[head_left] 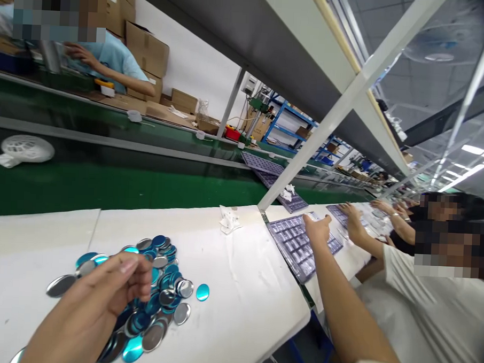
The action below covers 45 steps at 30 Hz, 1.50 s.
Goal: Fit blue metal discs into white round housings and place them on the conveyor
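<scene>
Curling the left hand (100,298) narrow above a heap of metal discs (165,285) kept within reach, whether gripping one unclear; right hand (317,230) presses open on a tray (291,248).

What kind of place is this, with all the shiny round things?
Probably a factory: there's a long green conveyor belt, a heap of shiny metal discs, and a dark tray with many small pockets on a white workbench.

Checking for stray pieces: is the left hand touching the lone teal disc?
Apart: the head view shows the left hand over the disc pile, and the lone teal disc lying beyond the pile.
</scene>
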{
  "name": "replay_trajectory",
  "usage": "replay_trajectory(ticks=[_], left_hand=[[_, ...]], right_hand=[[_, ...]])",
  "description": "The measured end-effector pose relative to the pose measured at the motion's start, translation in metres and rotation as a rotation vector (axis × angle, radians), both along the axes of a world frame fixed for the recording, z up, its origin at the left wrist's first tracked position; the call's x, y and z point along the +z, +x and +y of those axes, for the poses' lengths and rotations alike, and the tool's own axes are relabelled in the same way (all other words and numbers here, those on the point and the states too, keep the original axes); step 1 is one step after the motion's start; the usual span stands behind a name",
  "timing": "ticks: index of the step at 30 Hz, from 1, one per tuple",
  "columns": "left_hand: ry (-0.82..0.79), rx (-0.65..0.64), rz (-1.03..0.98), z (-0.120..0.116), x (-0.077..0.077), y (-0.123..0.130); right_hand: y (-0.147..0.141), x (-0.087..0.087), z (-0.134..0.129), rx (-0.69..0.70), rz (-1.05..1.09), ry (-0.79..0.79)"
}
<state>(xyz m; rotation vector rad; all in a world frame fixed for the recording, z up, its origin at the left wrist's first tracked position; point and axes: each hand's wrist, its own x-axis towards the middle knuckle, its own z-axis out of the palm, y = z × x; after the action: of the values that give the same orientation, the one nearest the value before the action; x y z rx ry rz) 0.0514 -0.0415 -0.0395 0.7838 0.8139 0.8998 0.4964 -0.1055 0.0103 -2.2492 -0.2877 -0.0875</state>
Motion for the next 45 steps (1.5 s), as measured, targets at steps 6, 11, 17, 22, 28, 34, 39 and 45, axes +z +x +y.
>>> replay_trajectory(ticks=[6,11,17,22,28,34,39,45], left_hand=[[0.083,-0.317,0.248,-0.022,-0.001,0.007],[-0.211,-0.267,-0.193,-0.033,0.013,0.013],[-0.23,-0.228,-0.269,-0.026,0.022,0.01],[-0.19,-0.199,-0.221,-0.028,0.024,0.011],[-0.074,-0.141,-0.133,-0.034,0.033,0.012],[-0.003,-0.109,-0.115,-0.035,0.03,0.013],[-0.076,-0.084,-0.086,-0.039,0.029,0.013],[-0.048,-0.089,-0.089,-0.04,0.029,0.013]], right_hand=[[-0.177,-0.026,-0.021,0.797,0.125,0.392],[-0.269,-0.03,-0.022,1.3,0.28,0.424],[-0.223,-0.025,-0.012,1.238,0.211,-0.344],[-0.221,-0.032,-0.015,1.324,0.154,-0.578],[-0.225,-0.027,-0.019,1.395,0.228,-0.49],[-0.25,0.001,-0.032,1.4,0.595,0.23],[-0.278,0.008,-0.021,1.475,0.471,0.35],[-0.283,0.008,-0.014,1.43,0.412,0.295]])
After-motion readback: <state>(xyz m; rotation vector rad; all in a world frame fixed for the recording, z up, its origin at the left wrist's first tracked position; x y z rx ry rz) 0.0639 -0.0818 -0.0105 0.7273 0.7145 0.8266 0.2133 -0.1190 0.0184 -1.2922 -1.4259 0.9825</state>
